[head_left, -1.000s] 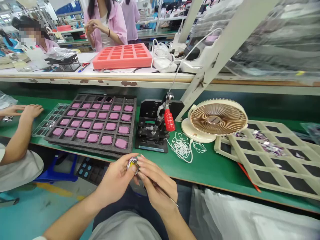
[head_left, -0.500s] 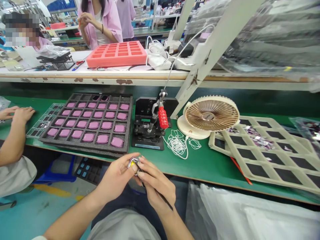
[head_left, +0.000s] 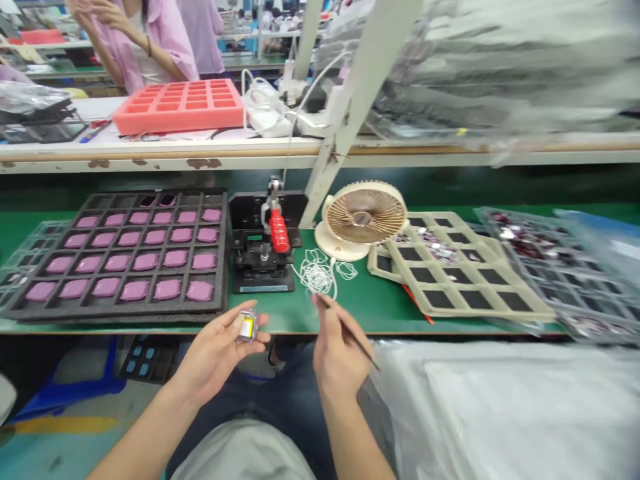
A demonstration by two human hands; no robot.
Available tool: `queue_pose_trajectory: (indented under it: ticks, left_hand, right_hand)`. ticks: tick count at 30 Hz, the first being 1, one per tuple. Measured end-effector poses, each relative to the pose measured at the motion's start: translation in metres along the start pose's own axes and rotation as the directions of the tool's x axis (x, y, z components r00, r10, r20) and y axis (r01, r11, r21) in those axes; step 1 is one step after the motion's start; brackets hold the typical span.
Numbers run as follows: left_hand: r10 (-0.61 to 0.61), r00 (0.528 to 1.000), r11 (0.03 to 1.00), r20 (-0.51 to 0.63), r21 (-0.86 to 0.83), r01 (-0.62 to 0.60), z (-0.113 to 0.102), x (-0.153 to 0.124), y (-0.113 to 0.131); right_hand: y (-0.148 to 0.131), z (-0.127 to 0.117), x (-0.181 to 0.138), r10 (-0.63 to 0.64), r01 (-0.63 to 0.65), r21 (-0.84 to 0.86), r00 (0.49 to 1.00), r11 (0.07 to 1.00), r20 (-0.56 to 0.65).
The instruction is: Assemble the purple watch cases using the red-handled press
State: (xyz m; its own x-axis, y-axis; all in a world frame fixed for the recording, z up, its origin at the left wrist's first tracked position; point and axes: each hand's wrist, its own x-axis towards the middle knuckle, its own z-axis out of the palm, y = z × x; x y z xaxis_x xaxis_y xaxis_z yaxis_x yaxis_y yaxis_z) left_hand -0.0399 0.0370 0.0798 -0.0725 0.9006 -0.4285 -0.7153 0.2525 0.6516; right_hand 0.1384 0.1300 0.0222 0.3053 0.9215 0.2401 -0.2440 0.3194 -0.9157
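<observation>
My left hand (head_left: 213, 355) holds a small square metal-framed piece (head_left: 247, 326) with a yellow patch on its face, pinched at the fingertips above the bench's front edge. My right hand (head_left: 338, 357) is apart from it, a little to the right, and grips a thin dark pointed tool (head_left: 353, 337), perhaps tweezers. Its tip reaches towards a coil of white cord (head_left: 316, 275) on the green bench (head_left: 360, 317). Neither hand touches the black foam tray (head_left: 115, 313), which holds rows of pink pads (head_left: 167, 289).
A hand press with a red grip (head_left: 279, 231) and a cream fan (head_left: 363, 217) stand on the bench, beside a beige grid tray (head_left: 450, 293) and a clear tray of shiny bits (head_left: 545, 257). White plastic sheeting (head_left: 500, 400) lies low right. A pink foam tray (head_left: 177, 107) sits on the shelf behind, near a person in a pink shirt (head_left: 135, 40).
My hands have parted: the right hand moved away to the right with the tool, leaving the piece in my left hand. The view has turned right, and the neighbouring person's arm has left the frame.
</observation>
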Motion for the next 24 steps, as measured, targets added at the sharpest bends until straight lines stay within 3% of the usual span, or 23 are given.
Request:
queue_pose_trajectory:
  ticks: [2,5,10,13,15,18,21,24]
  left_hand:
    - [-0.05,0.999,0.999,-0.002,0.014,0.05,0.0,0.002,-0.007]
    - [-0.107,0.994,0.994,0.014,0.017,0.107,0.003,0.003,-0.018]
    - [-0.163,0.987,0.987,0.016,-0.014,0.163,0.004,0.005,-0.03]
    - [-0.178,0.984,0.984,0.009,-0.026,0.179,0.001,0.009,-0.034]
    - [-0.192,0.981,0.981,0.031,-0.031,0.192,-0.003,0.012,-0.036]
    - [-0.206,0.975,0.977,0.081,-0.033,0.209,-0.006,0.016,-0.041]
    - [-0.229,0.967,0.972,0.113,-0.024,0.233,-0.006,0.015,-0.047]
    - [-0.234,0.965,0.972,0.115,0.001,0.235,-0.007,0.008,-0.05]
  right_hand:
    - [0.007,-0.008,0.037,-0.066,0.049,-0.273,0.996,0.961,-0.054]
    - [0.018,-0.023,0.08,-0.062,0.098,-0.549,0.995,0.83,0.084]
    - [0.02,-0.041,0.089,-0.026,0.044,-0.669,0.999,0.742,0.037]
    - [0.002,-0.05,0.097,-0.035,0.028,-0.707,0.999,0.706,0.004]
    - [-0.015,-0.057,0.12,-0.074,0.012,-0.756,0.996,0.654,-0.048]
    - [-0.041,-0.07,0.181,-0.089,-0.085,-0.865,0.985,0.494,-0.148]
    - [-0.052,-0.08,0.254,0.021,-0.217,-0.936,0.975,0.278,-0.22]
    - [-0.05,-0.087,0.311,0.148,-0.249,-0.965,0.96,0.075,-0.236]
